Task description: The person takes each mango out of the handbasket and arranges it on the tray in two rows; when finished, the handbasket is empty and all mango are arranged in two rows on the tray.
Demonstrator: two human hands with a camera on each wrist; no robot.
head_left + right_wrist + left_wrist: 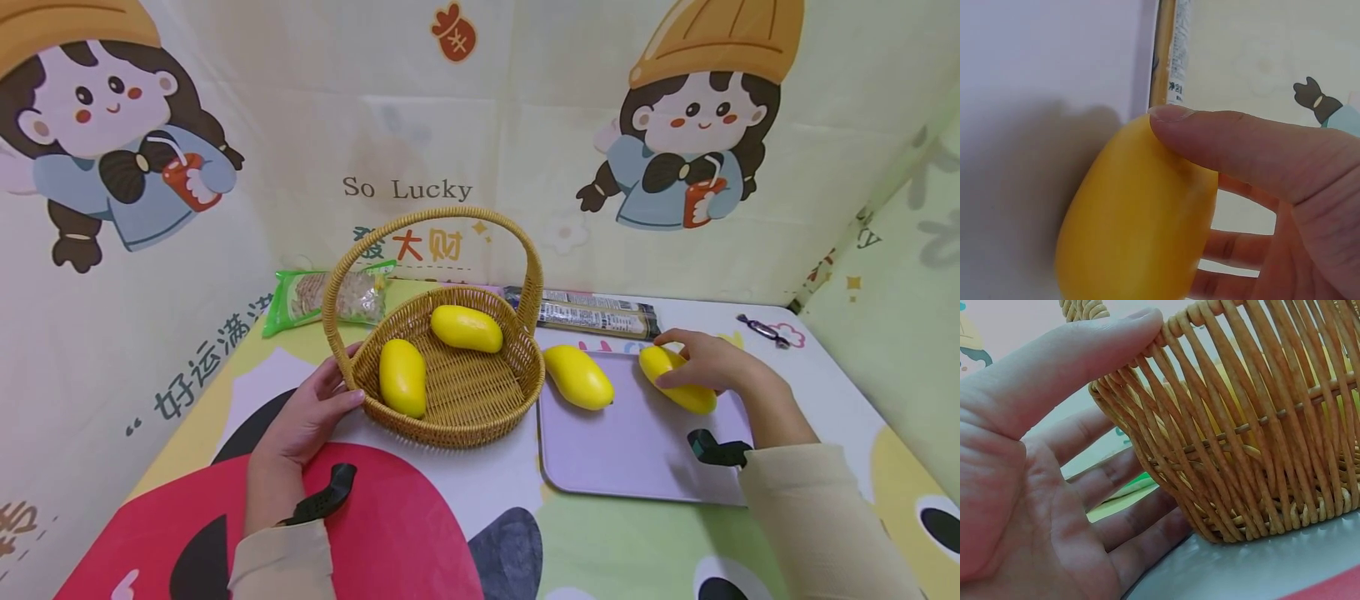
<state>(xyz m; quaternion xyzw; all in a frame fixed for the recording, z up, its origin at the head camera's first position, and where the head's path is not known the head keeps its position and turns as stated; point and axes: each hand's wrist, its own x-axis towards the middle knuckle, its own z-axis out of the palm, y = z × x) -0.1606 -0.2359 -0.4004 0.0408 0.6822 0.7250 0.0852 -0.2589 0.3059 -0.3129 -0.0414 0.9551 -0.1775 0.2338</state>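
Observation:
A wicker basket (465, 429) with a tall arched handle stands left of centre, two yellow mangoes (402, 379) lying inside. My left hand (303, 417) holds the basket's left side. In the left wrist view its thumb lies on the rim of the weave (1241, 425), with the fingers reaching round behind. On the right, my right hand (708, 362) grips a mango (693, 398) over the lilac tray (615, 467). The right wrist view shows the thumb across the top of that mango (1135, 219), fingers along its far side. Another mango (581, 379) lies at the tray's left edge.
Behind the basket lies a green-edged clear food packet (341, 297). Long dark packets (596, 317) lie behind the tray, close to the back wall cloth. A small wrapped candy (763, 330) is at the back right. A printed cloth (390, 533) covers the table.

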